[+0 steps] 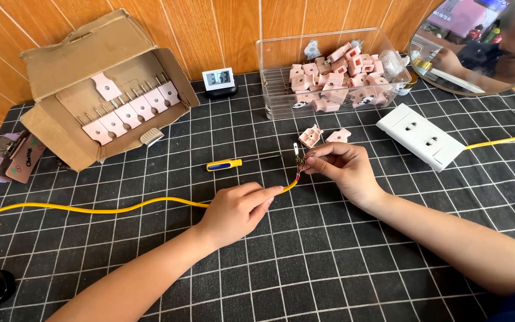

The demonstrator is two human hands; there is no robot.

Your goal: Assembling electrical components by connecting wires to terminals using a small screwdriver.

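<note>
A yellow cable (90, 209) runs across the black gridded mat from the left edge to the middle. My left hand (236, 211) pinches it close to its stripped end. My right hand (342, 169) holds that end, where thin wires and a small metal plug prong (296, 150) stick up from my fingertips. Two pink plug shell halves (323, 136) lie just beyond my right hand.
A small yellow and blue screwdriver (223, 164) lies left of the hands. An open cardboard box (99, 89) holds pink plugs at back left, a clear bin (335, 74) of pink plug parts at back centre. White power strip (421, 136), small digital clock (219, 79), round mirror (478, 45).
</note>
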